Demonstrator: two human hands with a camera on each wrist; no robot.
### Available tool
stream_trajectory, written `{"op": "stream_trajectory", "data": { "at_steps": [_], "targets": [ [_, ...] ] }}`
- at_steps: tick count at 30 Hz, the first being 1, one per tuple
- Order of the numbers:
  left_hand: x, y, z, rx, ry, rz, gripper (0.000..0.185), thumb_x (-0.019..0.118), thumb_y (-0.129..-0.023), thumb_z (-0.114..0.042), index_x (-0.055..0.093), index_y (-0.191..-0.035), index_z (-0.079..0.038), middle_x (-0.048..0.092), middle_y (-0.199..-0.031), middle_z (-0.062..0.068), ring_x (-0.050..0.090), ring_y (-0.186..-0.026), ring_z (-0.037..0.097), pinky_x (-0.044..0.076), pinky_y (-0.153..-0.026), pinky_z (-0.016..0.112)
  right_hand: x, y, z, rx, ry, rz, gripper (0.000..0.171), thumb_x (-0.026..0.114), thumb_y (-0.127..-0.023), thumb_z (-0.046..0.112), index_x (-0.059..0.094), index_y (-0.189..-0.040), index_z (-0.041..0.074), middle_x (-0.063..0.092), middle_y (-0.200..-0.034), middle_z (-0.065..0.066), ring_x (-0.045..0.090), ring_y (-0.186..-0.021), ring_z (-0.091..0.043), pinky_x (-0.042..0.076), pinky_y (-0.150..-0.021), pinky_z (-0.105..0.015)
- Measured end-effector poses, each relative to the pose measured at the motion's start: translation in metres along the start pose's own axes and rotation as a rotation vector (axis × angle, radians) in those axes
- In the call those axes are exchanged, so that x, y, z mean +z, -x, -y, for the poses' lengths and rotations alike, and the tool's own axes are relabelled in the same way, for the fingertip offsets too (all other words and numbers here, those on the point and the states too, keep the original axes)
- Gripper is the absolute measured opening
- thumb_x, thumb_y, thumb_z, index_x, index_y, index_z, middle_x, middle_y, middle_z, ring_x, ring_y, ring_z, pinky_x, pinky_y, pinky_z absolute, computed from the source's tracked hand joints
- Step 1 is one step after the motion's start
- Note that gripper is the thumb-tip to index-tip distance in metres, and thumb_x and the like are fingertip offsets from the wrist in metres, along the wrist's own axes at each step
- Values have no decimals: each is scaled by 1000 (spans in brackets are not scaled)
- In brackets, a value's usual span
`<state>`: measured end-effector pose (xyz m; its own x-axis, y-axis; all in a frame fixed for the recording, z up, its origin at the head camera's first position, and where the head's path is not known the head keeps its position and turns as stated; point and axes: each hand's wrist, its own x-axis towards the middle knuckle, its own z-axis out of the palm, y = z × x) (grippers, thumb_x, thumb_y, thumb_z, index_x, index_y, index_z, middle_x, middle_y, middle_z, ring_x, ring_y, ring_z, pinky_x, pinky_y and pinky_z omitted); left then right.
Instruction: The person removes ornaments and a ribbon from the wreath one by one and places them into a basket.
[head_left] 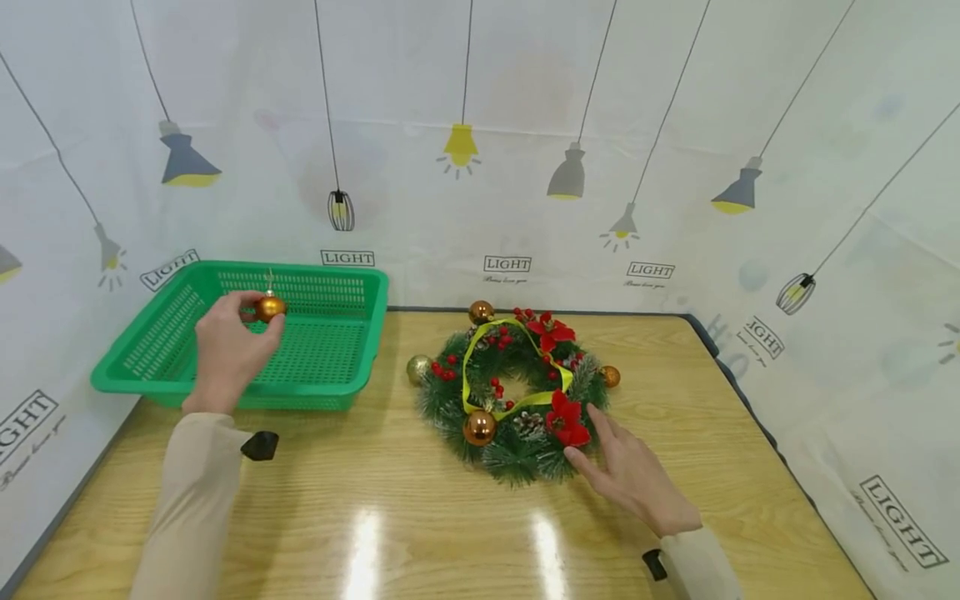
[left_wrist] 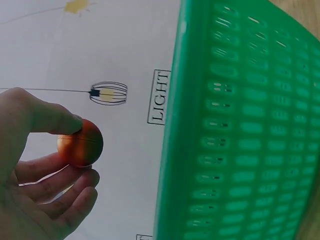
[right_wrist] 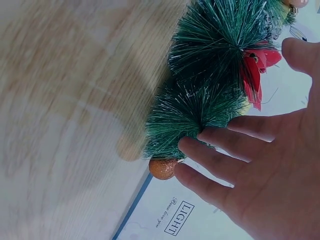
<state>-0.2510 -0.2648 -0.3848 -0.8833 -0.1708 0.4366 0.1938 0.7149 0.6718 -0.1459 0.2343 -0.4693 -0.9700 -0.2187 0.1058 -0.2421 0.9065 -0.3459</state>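
Gold bauble (head_left: 269, 307) pinched between the thumb and fingertips of the left hand (head_left: 228, 350), held up over the green plastic basket (head_left: 341, 375) — hanging above its mesh floor, not touching it, little hanger cap pointing up. In the left wrist view the thumb sits on top and the fingers cup it from below, so a proper grasp, not just a touch.

Right hand (head_left: 628, 472) is flat and relaxed, fingers straight, resting against the near-right edge of the Christmas wreath (head_left: 517, 396) right by a red poinsettia (head_left: 567, 419). Holding nothing, looks like it's just steadying the thing on the wooden table (head_left: 420, 517).

Progress-wise: I'd say barely started. Basket looks empty as far as I can see, and the wreath still carries at least four more baubles — top, left, front, and a glittery one on the right — plus berries and a yellow ribbon (head_left: 480, 354).
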Motion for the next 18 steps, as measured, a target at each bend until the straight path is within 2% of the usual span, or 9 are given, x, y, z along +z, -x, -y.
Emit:
{"op": "stream_trajectory", "data": {
  "at_steps": [5, 12, 18],
  "targets": [
    [3, 0, 11, -25, -18, 42, 41, 60, -98, -16, 57, -128, 12, 57, -125, 33, 58, -107, 46, 51, -84, 56, -1, 2, -1, 4, -8, 0, 79, 54, -102, 50, 33, -155, -4, 44, -153, -30, 56, -127, -50, 50, -101, -62],
    [4, -1, 21, -62, -43, 55, 44, 54, -99, -16, 54, -133, 13, 52, -131, 35, 53, -112, 48, 48, -89, 61, -1, 2, 0, 6, -10, 1, 79, 53, -102, 51, 33, -155, -4, 43, -154, -29, 55, -128, -50, 50, -102, -62],
    [2, 1, 19, -85, -50, 75, 46, 52, -102, -19, 52, -138, 10, 50, -136, 34, 49, -121, 48, 46, -94, 63, 0, 1, 0, 2, -8, -3, 79, 53, -102, 52, 33, -155, -3, 43, -153, -29, 56, -128, -49, 50, -102, -62]
  ]
}}
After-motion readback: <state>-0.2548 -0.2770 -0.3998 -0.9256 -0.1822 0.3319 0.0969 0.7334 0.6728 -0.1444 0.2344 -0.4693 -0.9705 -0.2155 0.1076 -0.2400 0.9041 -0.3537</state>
